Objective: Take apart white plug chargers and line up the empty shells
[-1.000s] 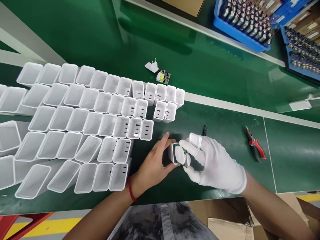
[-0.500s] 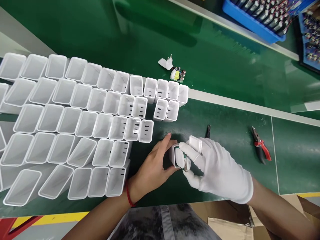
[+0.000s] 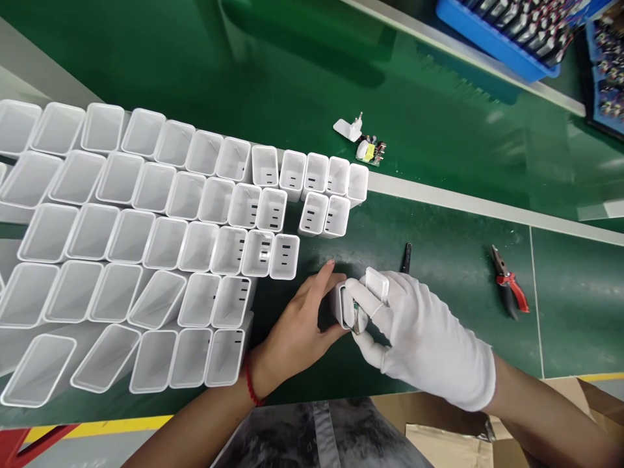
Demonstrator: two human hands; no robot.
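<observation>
My left hand (image 3: 303,311), bare with a red cord at the wrist, is closed around a white plastic case (image 3: 336,304) that lies tilted with its open end to the right. My right hand (image 3: 414,331), in a white glove, pinches a small circuit board (image 3: 356,311) at the mouth of this case. Part of the board is inside; my fingers cover much of the rest. A white cover piece (image 3: 377,285) sticks up between the gloved fingers.
Rows of open white cases (image 3: 195,244) stand on the left. Beyond the rail lies a plug piece (image 3: 348,129) with a circuit board (image 3: 371,152). A black tool (image 3: 406,257) and red-handled pliers (image 3: 507,284) lie right. A blue bin (image 3: 507,49) holds several parts.
My right hand has moved slightly left, and the circuit board sits deeper in the case. The plug piece and board beyond the rail have shifted right. My left hand stays put.
</observation>
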